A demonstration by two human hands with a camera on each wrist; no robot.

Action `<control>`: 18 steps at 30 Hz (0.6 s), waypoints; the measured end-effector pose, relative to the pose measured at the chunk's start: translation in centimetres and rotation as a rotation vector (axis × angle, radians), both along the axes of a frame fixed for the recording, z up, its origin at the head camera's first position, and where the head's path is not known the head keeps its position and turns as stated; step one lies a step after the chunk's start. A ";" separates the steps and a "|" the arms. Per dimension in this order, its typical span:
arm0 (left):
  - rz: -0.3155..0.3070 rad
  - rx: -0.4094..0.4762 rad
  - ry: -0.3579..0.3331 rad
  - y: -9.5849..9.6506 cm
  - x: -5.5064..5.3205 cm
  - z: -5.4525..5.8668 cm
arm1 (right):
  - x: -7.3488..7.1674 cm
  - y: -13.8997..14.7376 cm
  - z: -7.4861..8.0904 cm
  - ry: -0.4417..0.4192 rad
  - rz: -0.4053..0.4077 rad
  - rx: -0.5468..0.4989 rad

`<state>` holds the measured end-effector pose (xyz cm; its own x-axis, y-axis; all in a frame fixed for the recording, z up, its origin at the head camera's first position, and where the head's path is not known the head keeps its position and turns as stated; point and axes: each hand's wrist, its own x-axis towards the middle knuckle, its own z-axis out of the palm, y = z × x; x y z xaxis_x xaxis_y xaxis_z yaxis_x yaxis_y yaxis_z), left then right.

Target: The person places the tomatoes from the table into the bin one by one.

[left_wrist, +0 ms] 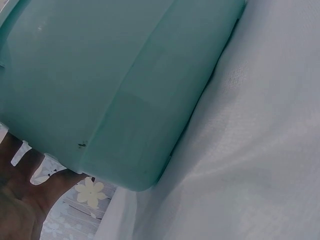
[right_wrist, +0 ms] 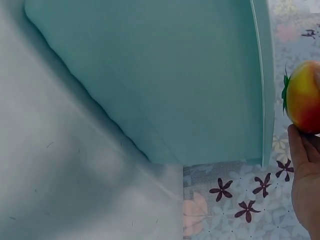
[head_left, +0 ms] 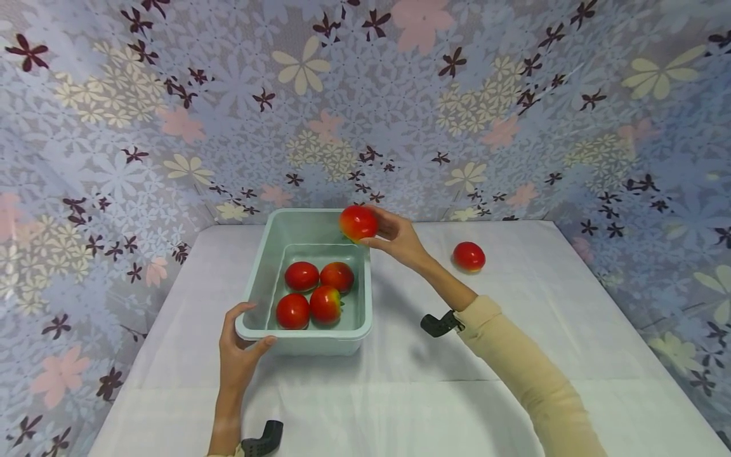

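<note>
A pale green plastic bin (head_left: 265, 279) stands on the table with several red tomatoes (head_left: 293, 311) on its floor. My left hand (head_left: 240, 349) grips the bin's near left corner, thumb on the front rim and fingers along the left side. In the left wrist view, the fingers of that hand (left_wrist: 25, 190) lie against the bin's outer wall (left_wrist: 100, 90). Above the bin's far right corner, my right hand (head_left: 396, 238) holds another tomato (head_left: 358, 223) between thumb and fingers. Its yellow-red side and green leaves show in the right wrist view, the tomato (right_wrist: 302, 97) being above the rim.
One more red tomato (head_left: 469, 256) lies on the white tablecloth (head_left: 514, 330) to the right of the bin. Behind the table and at its sides hangs a floral cloth (head_left: 365, 114). Each wrist wears a black device (head_left: 438, 324).
</note>
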<state>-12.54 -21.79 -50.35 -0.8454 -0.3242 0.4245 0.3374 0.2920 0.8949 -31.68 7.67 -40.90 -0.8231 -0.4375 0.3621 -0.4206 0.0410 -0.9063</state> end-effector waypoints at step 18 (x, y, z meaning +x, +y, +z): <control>0.004 -0.002 -0.003 0.0 0.0 0.0 | -0.2 -0.5 -0.2 0.011 0.020 0.020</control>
